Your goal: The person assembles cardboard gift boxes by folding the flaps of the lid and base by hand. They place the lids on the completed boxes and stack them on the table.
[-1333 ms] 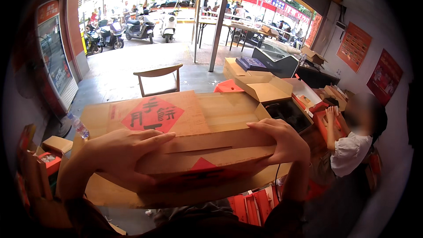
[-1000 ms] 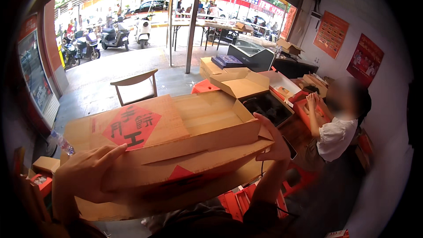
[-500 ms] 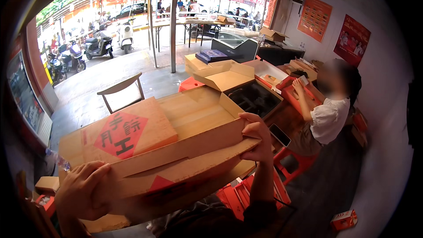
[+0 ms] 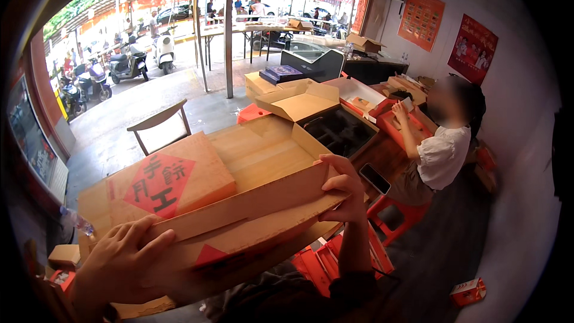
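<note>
Head view: L hand (image 4: pixel 128 257) grips the L end of the held box (image 4: pixel 263 221), fingers laid over its top edge; underside of that grip is too dark to tell. R hand (image 4: pixel 344 190) clasps the R end, fingers bent round the corner. Box is plain brown w/ a red patch (image 4: pixel 210 255) on its near side, slanted, R end higher in view, btwn the person's body and the table (image 4: pixel 257 143). Can't tell if its bottom touches the table.

Change over the last sec or so: view swings R, and the box goes from approx level across it to slanted, L end low. R fingers go from lying along the top edge to bent round the end. Vs half a sec ago, little diff, so the two-hand hold looks settled; judging by the tilt, box isn't set down flat.

Just past it on the table: flat box (image 4: pixel 170 182) w/ red diamond, then open box (image 4: pixel 299 98), flaps up, black inside. Phone (image 4: pixel 375 178) now shows whole, nr R hand. Bottle (image 4: pixel 78 220) at table's L end. Farther R, co-worker (image 4: pixel 445 155) on a red stool (image 4: pixel 397 221), hands at a red box (image 4: pixel 397 128). Chair (image 4: pixel 160 125) beyond the table; red cartons (image 4: pixel 326 263) low, beside the person.
</note>
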Action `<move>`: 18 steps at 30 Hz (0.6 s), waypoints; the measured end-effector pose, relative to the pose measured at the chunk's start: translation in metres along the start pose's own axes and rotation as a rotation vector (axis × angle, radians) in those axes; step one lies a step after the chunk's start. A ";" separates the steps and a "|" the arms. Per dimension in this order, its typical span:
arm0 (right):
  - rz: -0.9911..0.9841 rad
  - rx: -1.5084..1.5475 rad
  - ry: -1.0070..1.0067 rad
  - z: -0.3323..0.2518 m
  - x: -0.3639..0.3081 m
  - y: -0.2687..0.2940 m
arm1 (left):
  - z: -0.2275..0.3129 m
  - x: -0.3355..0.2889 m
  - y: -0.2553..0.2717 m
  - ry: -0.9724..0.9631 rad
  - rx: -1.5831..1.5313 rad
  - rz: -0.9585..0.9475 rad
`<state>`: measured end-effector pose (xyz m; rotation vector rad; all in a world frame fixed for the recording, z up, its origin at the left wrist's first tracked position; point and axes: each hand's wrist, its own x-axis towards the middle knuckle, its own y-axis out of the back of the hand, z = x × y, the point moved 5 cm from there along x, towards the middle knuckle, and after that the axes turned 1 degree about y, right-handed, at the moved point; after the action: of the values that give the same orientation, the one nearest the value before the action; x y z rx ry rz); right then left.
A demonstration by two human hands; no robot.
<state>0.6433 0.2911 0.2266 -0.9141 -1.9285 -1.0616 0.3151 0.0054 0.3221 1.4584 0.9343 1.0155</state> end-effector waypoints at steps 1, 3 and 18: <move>-0.015 -0.014 0.009 0.001 -0.001 0.003 | 0.005 0.011 0.001 -0.065 0.024 -0.027; -0.047 -0.011 0.038 0.003 -0.001 0.003 | 0.014 0.030 0.002 -0.180 0.079 -0.094; 0.003 0.208 -0.286 0.038 -0.054 -0.014 | 0.041 0.086 -0.003 -0.174 0.009 -0.101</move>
<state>0.6468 0.3067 0.1612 -0.9919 -2.2219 -0.7401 0.3824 0.0734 0.3258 1.4670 0.8774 0.7981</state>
